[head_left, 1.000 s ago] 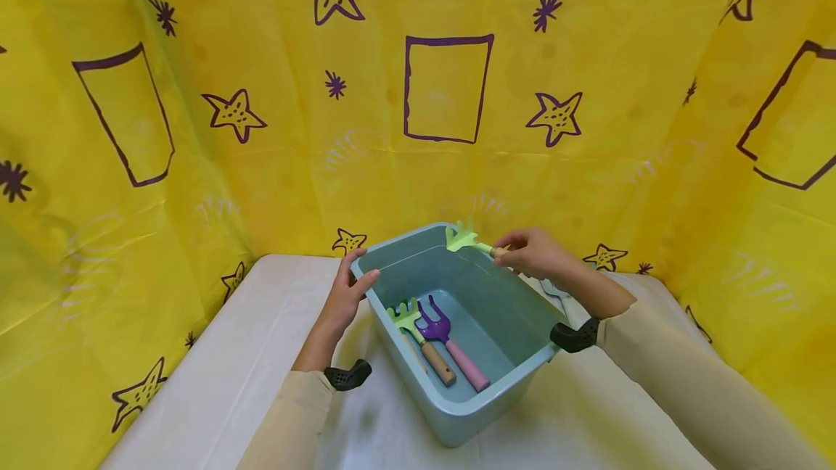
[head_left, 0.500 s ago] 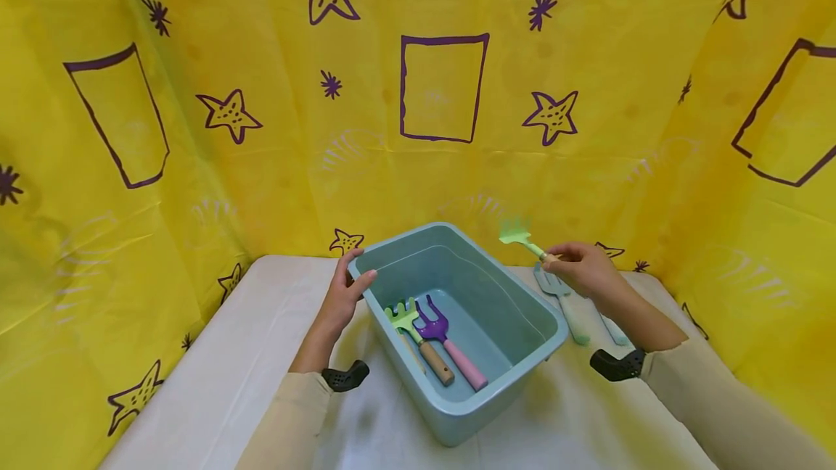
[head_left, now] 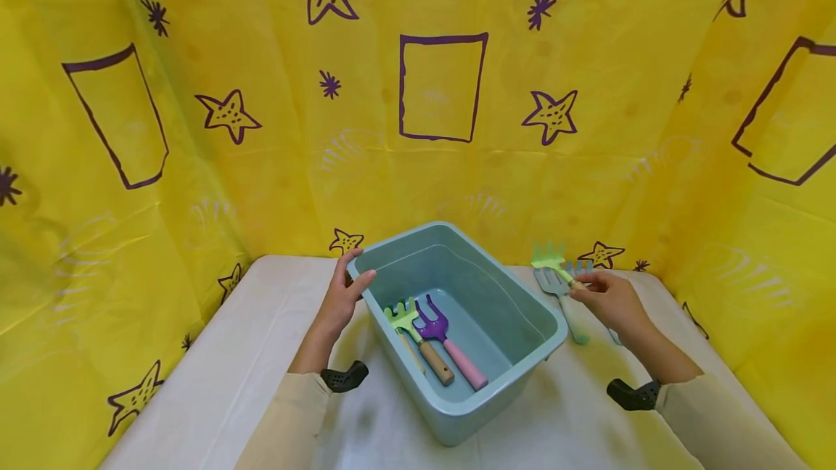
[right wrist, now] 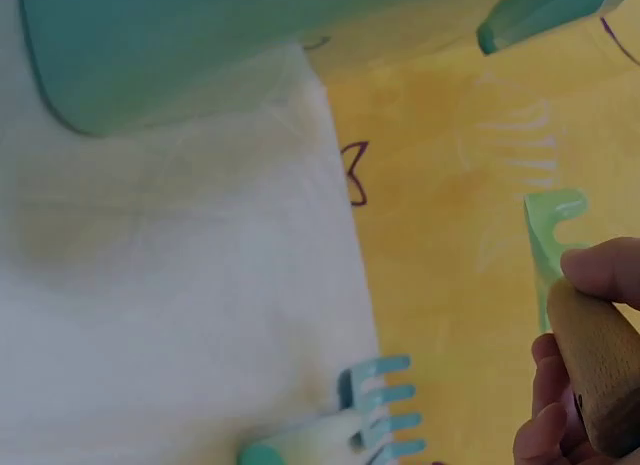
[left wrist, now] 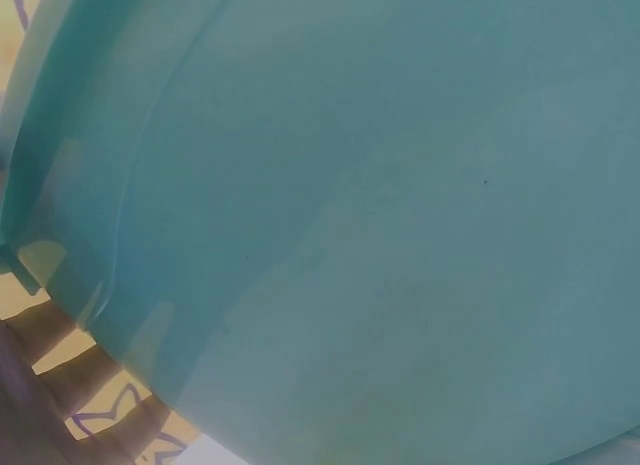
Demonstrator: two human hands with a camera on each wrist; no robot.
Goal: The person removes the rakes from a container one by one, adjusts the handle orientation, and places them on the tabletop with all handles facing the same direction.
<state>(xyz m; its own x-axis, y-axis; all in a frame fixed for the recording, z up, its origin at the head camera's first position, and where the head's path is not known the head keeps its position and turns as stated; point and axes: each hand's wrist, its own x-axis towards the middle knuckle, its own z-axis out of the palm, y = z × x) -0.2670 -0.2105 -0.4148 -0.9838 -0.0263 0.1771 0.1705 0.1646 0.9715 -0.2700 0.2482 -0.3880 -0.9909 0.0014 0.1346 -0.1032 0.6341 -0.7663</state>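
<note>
green rake [head_left: 548, 258] out past the tub [head_left: 486, 289], at two o'clock

the right grip [head_left: 607, 303], pinching the rake's wooden handle [right wrist: 598, 365], has swung from over the tub's edge to near the pale blue fork [head_left: 554, 283] on the surface [head_left: 555, 419]; that seems to put this rake among the tools outside. the left grip [head_left: 339, 303] clasps the tub's edge at ten o'clock. inside lie a second green rake [head_left: 436, 363], a purple fork [head_left: 453, 348] just beside it, and a thin tan piece [head_left: 410, 351], partly hidden, towards nine o'clock.

Left hand [head_left: 338, 297] gripping the tub [head_left: 483, 289], right hand [head_left: 612, 303] to its right
Left thumb [head_left: 363, 282] inside, fingers [left wrist: 80, 377] outside; right thumb [right wrist: 606, 270] and fingers curled in a grip.
</note>
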